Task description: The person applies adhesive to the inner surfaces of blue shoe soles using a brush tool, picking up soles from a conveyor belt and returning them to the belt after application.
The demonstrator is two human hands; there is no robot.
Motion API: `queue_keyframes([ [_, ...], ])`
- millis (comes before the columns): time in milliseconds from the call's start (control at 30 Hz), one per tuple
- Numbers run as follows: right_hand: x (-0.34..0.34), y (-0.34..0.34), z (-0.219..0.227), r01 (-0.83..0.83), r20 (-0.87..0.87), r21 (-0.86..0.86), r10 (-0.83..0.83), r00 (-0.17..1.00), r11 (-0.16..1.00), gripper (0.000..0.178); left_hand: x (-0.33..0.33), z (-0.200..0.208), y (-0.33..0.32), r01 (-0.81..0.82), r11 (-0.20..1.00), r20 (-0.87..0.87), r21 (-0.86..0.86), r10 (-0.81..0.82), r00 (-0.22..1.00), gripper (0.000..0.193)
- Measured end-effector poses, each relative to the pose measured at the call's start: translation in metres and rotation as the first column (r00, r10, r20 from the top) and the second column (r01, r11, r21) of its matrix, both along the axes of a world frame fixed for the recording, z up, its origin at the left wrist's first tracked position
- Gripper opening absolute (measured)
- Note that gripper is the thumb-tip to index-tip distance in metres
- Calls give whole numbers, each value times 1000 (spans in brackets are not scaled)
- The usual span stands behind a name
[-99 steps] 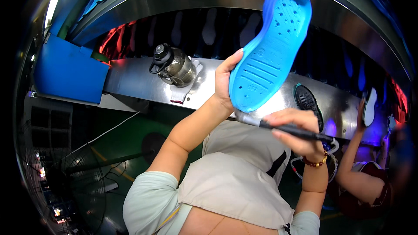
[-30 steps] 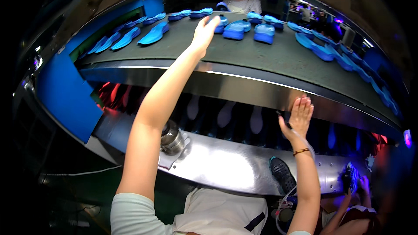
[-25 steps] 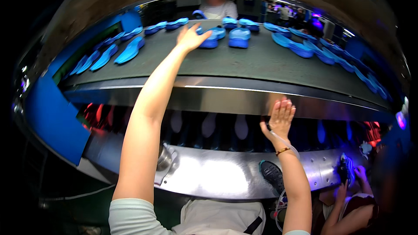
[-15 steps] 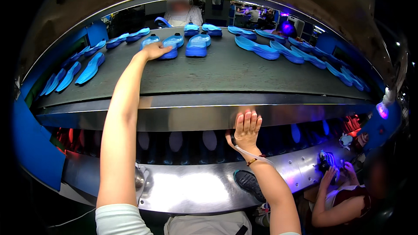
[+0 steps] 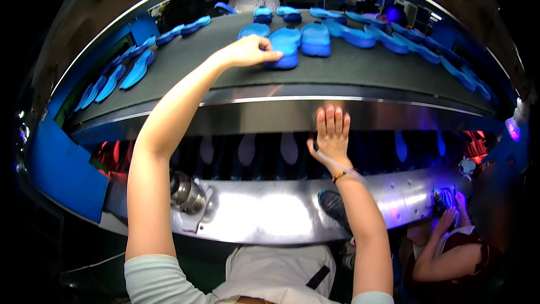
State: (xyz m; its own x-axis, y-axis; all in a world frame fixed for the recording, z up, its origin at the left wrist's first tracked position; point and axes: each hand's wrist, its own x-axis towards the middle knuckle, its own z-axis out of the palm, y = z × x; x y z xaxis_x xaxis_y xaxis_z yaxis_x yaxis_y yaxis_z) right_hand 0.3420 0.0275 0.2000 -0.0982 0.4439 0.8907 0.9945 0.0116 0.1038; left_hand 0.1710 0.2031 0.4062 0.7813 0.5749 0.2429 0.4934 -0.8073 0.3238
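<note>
Blue shoe soles lie toe to heel across the dark belt. My left hand (image 5: 247, 52) reaches over the belt and is closed on the near end of a blue shoe sole (image 5: 285, 45), thumb on its side. Another sole (image 5: 254, 31) is partly hidden behind that hand. Just right of the held one stands a third sole (image 5: 316, 39), close beside it. My right hand (image 5: 333, 130) lies open, fingers stretched upward against the metal front edge (image 5: 270, 114) of the belt. A pale cord runs from near its thumb along the wrist.
More soles line the belt (image 5: 225, 76) at left and right. Below it, a dark rack holds several shoe shapes above a shiny metal ledge (image 5: 259, 205) with a black shoe (image 5: 333, 207). A metal fitting (image 5: 188, 192) stands at left. Co-workers sit at lower right and across the belt.
My left hand has moved right along the belt with the held sole; the neighbouring soles have shifted right too, closer to the right-hand group. The view has tilted. My right hand stays on the edge.
</note>
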Motion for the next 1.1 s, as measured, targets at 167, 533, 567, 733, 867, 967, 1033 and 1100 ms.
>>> queue_keyframes([
  [167, -22, -45, 38, -116, -159, -224, 81, 984, 968, 66, -65, -16, -16, -242, 961, 95, 130, 231, 968, 41],
  [533, -9, -146, -70, -513, -979, 91, -17, -201, 854, 28, -160, -131, -174, 535, 562, 768, -631, 548, 330, 66],
  [567, -11, -155, -72, -504, -902, 277, 40, -430, 818, 27, -170, -156, -176, 617, 422, 727, -664, 555, 404, 65],
  [733, -30, -171, -59, -476, -817, 387, 55, -574, 790, 22, -156, -271, -217, 941, -149, 789, -305, 514, 337, 101],
  [867, -46, -166, -54, -491, -804, 447, 95, -588, 748, 20, -104, -331, -246, 760, -375, 381, -531, 695, 610, 69],
  [967, -63, -160, -56, -588, -847, 395, 32, -530, 706, 21, -86, -329, -258, 823, -448, 468, -350, 677, 568, 92],
  [1033, -70, -152, -61, -601, -839, 370, -22, -543, 708, 20, -80, -302, -269, 829, -422, 560, -366, 612, 559, 107],
  [1100, -71, -142, -59, -583, -833, 372, -16, -553, 722, 19, -78, -292, -270, 817, -442, 522, -369, 629, 576, 108],
])
